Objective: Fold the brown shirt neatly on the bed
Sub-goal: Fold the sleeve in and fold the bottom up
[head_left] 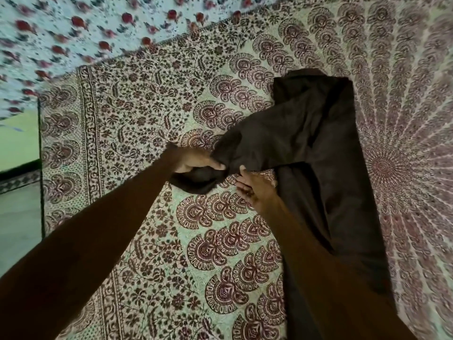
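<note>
— What is gripped, and by which hand?
— The left hand (197, 163) holds 1 bunched end of the brown shirt (318, 133), fingers curled round the cloth, and a dark fold sags below the knuckles onto the cover.
— And the right hand (257, 192)?
— Just beside it, palm turned toward the left hand. Its thumb tip touches the lower edge of the stretched cloth and its fingers are loosely curled. I cannot tell whether it pinches anything.
— So 2 hands and 1 shirt?
— Yes, 2 hands and 1 shirt. 2 long dark brown sleeves (98, 229) run back from the wrists toward the bed's near edge.
— Where does the shirt lie?
— On the bed (137, 253), right of the middle. 1 long strip of it runs from the far part of the bed toward the near edge, partly behind the right arm. From that strip the gripped part stretches toward the bed's left edge. The far end is rumpled, not flat.
— What carries it?
— 1 printed cover in maroon on pale green, with a banded border along the bed's left edge.
— Anything beyond?
— 1 floral sheet (85, 25) with red flowers lies past the far edge. Grey floor (17, 217) shows beyond the left edge.
</note>
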